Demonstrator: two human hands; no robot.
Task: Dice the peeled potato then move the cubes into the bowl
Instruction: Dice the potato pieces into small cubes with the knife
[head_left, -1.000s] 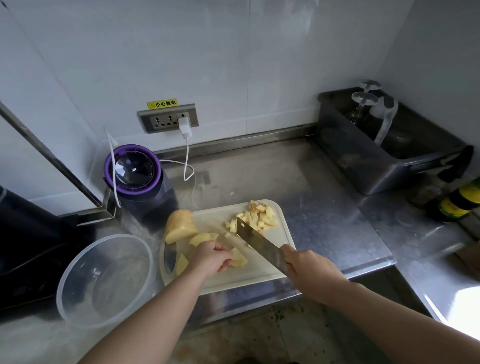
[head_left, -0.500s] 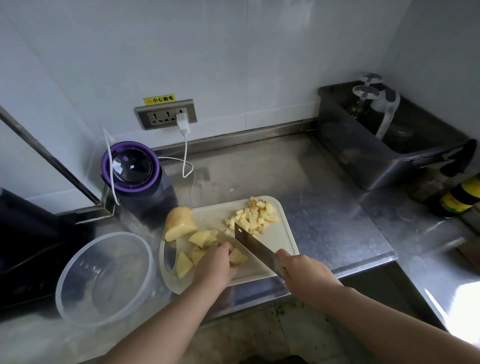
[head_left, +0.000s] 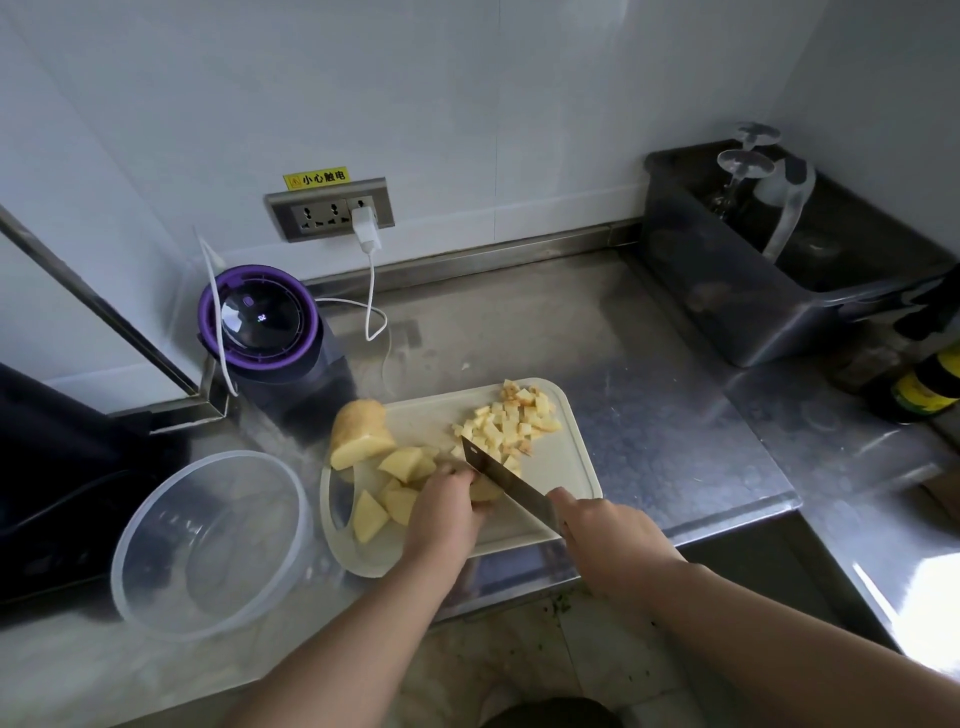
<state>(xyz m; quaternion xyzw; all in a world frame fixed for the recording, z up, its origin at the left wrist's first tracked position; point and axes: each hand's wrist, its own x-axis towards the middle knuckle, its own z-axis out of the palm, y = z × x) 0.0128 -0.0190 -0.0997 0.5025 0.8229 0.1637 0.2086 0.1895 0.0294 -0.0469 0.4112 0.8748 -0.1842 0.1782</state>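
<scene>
Steel counter (head_left: 649, 415), cutting board (head_left: 566, 467): cubes (head_left: 511, 421) piled far right, maybe a third diced; left hand (head_left: 444, 506) curls onto a chunk (head_left: 488, 491), right hand (head_left: 608, 540) grips knife (head_left: 506, 480); bigger potato pieces (head_left: 358, 431) wait at left, bowl (head_left: 223, 456) holds none yet.

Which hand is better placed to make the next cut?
Right. The right hand grips the knife, its blade against the potato piece that the left hand steadies on the cutting board.

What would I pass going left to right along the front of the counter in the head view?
First the clear bowl → large potato piece → left hand → knife → right hand → dark bottle with yellow label.
</scene>
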